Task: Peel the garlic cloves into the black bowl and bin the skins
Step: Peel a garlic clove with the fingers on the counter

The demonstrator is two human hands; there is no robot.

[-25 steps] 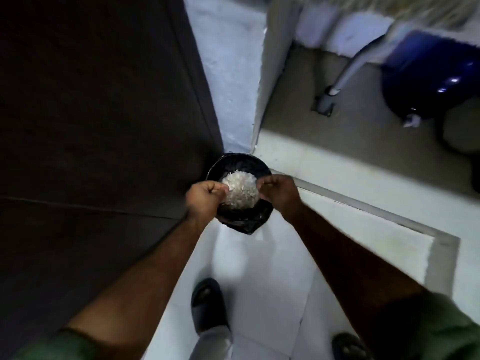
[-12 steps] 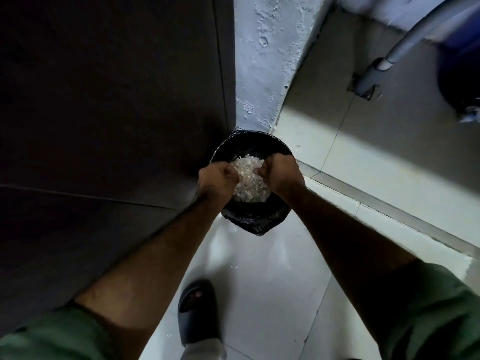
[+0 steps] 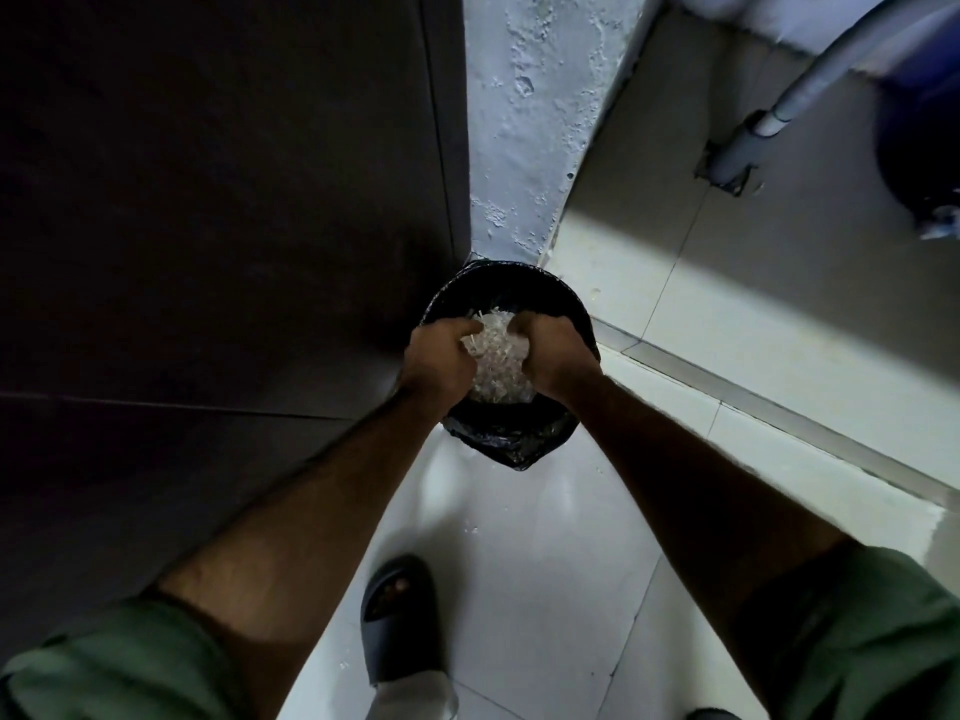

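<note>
Both hands are held over the bin (image 3: 506, 283), a round bin lined with a black bag, which stands on the pale tiled floor (image 3: 545, 563) in the corner between a dark panel (image 3: 208, 200) and a rough white wall (image 3: 530, 122). The left hand (image 3: 439, 363) and the right hand (image 3: 553, 361) have their fingers curled around a heap of whitish garlic skins (image 3: 496, 356) (the heap is pressed between the two hands), just above the opening of the bin. A foot in a dark slipper (image 3: 400, 621) stands on the floor below the arms.
</note>
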